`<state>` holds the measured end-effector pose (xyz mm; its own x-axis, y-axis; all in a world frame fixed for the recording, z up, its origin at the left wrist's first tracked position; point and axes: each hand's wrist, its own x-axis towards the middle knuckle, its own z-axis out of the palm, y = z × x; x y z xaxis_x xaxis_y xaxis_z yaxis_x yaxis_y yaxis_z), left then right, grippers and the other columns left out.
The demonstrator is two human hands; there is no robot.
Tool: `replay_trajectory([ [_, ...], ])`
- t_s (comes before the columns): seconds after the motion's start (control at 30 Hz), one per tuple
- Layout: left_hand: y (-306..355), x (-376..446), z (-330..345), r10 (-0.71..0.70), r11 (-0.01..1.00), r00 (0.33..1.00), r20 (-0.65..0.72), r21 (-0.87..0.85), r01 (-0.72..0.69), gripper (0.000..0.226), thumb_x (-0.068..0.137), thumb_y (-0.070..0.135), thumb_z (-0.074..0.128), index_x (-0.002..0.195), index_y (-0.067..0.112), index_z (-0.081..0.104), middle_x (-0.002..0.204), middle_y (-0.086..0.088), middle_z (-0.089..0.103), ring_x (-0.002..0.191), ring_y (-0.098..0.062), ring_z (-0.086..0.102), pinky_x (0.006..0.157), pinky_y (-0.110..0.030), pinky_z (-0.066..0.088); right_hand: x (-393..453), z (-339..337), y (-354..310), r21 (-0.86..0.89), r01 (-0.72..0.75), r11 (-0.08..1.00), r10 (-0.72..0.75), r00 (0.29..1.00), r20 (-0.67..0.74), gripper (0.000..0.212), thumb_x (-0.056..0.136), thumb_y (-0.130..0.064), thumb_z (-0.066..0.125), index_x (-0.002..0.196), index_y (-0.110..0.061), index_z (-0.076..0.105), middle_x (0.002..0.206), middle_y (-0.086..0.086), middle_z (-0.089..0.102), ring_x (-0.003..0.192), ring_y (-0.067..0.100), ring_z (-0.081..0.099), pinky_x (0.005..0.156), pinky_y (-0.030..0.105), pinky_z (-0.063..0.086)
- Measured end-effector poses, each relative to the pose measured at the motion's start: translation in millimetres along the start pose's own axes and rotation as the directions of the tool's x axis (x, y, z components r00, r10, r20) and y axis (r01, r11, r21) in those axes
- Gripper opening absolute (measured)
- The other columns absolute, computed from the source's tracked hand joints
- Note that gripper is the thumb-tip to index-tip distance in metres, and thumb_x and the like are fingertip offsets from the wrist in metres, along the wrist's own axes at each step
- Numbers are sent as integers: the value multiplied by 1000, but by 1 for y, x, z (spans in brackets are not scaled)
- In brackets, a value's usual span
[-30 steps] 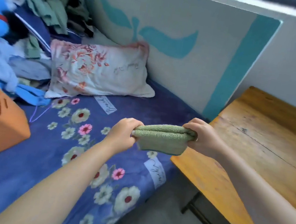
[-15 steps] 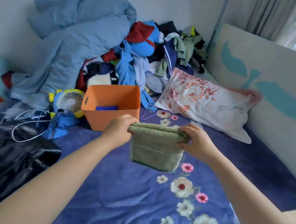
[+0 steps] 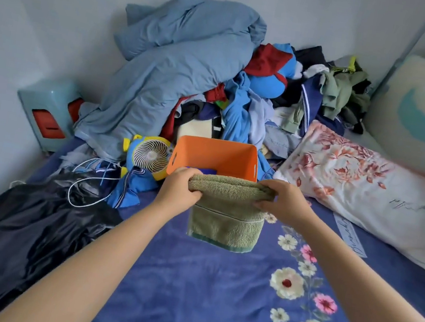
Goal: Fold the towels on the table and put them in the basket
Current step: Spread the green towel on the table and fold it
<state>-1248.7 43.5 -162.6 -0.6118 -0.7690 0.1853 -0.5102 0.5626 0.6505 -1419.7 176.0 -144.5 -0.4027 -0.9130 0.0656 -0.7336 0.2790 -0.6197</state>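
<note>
Folded green towel (image 3: 227,212) held in the air just in front of the orange basket (image 3: 215,155), its top fold level w/ the basket's near rim and hiding part of it; lower edge w/ darker band hangs free above the blue floral bedsheet (image 3: 200,291). Basket stands on the bed, open top toward the camera, something dark blue (image 3: 201,170) inside at its near left corner. Room around basket is tight: small yellow-and-blue fan (image 3: 148,155) touches or nearly touches its left wall, heap of clothes (image 3: 255,106) and a grey-blue duvet (image 3: 176,64) crowd behind it, floral pillow (image 3: 362,183) lies near its right. Black garment (image 3: 16,230) w/ a white cable (image 3: 88,189) spreads left and nearer the camera from the basket. Open sheet lies only on the basket's near side, below the towel.

Left hand (image 3: 179,191) grips the towel's left end, fingers curled over the top fold, thumb under. Right hand (image 3: 282,201) grips the right end the same way, knuckles up. Both forearms reach forward from the lower frame corners, converging on the towel, wrists about level.
</note>
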Motion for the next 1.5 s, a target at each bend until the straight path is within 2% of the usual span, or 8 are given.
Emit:
replay_trajectory([
  [0.13,-9,69,9,1,1000,998,60,17,-2,38,81,10,66,119,8,59,121,-10,54,114,-21,49,82,-16,30,66,-2,21,24,-3,1000,3,1000,-4,39,78,-6,68,116,-7,60,95,-1,52,91,15,48,62,14,30],
  [0.43,-59,201,35,-57,995,997,43,80,54,38,82,-5,59,120,1,57,126,-14,53,119,-25,49,94,-17,31,218,26,63,36,45,998,-41,992,-122,37,71,14,59,105,1,64,102,20,63,85,22,50,69,-3,33],
  [0.67,-113,302,56,-64,997,997,-40,48,66,38,79,-8,59,116,0,59,119,-16,55,113,-27,52,90,-16,34,325,62,80,67,54,996,-42,984,-171,38,70,17,57,105,6,62,104,21,64,97,30,58,72,7,29],
  [0.83,-172,348,98,-146,989,980,136,28,143,33,84,0,60,117,4,59,114,-14,60,109,-28,54,84,-24,37,376,108,119,32,-44,999,45,997,-55,40,69,16,58,107,5,61,103,21,64,98,32,58,68,6,33],
  [1.0,-217,369,159,-336,939,832,442,86,333,32,91,16,56,123,11,54,97,-6,59,78,-15,50,57,-19,34,407,151,171,-111,-233,966,256,918,301,29,79,8,49,107,1,55,98,18,59,83,25,50,55,23,29],
  [1.2,-249,381,253,-443,859,638,630,96,502,44,95,24,49,133,4,41,132,-14,49,118,-28,49,94,-33,40,432,199,231,-335,-510,792,606,718,342,17,84,1,38,72,-7,46,68,6,46,70,27,46,47,26,34],
  [1.33,-261,393,307,-475,830,599,645,103,549,40,96,25,47,128,2,40,127,-16,51,98,-26,51,75,-32,38,446,226,268,-436,-555,708,693,664,280,28,84,-2,42,106,2,58,115,24,59,103,36,55,72,29,44],
  [1.5,-275,418,350,-513,824,695,503,63,563,38,95,23,50,124,1,40,124,-17,54,114,-34,53,85,-37,43,471,251,300,-386,-640,664,719,689,94,33,84,-1,44,114,6,55,126,27,53,118,37,49,93,34,43],
])
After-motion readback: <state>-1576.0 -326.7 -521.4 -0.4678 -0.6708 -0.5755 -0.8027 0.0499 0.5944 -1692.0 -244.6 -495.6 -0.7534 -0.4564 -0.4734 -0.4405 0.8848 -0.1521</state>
